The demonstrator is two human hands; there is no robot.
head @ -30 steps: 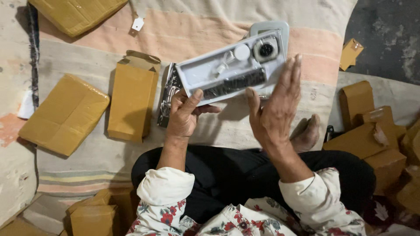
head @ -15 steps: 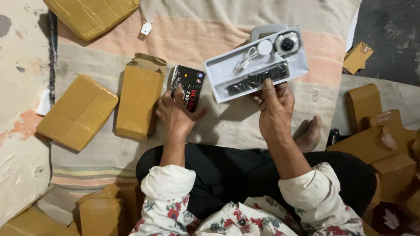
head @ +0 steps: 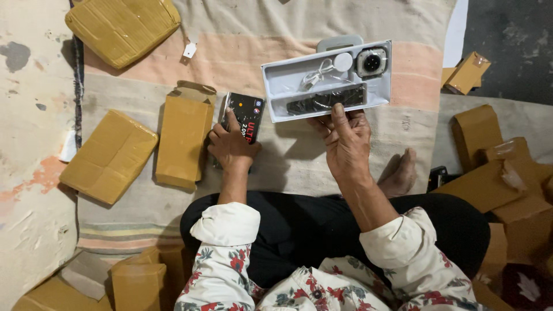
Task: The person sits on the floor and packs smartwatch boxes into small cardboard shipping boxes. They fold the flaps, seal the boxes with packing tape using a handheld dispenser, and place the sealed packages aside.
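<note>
Head view, looking straight down: a person sits cross-legged on a striped floor cloth point(head: 242, 52) with brown packages all around. The right hand point(head: 345, 141) is closed on the near long edge of a white tray point(head: 276, 86), thumb on top and fingers underneath, and holds it up just beyond the hand. The tray's long axis runs left to right, its right end tilted slightly away. Inside it, a watch body point(head: 371, 61) with a round dark face sits in the far right corner, a coiled white cable with its round puck point(head: 329, 68) lies left of that, and a dark strap point(head: 325, 99) fills the long slot nearest the fingers.

The left hand point(head: 230, 147) lies flat and loosely closed over the near end of a black box point(head: 245, 112) resting on the cloth, palm down, fingers pressing it rather than wrapping it. The box's long axis points away from the person, leaning slightly right. The box and the tray's left end are near each other but apart; the left hand is the nearer one to the box.

Just left of that hand stands an open brown carton point(head: 183, 138), flaps up at its far end; I cannot tell what is in it. Further left lies a taped brown parcel point(head: 108, 155).
</note>
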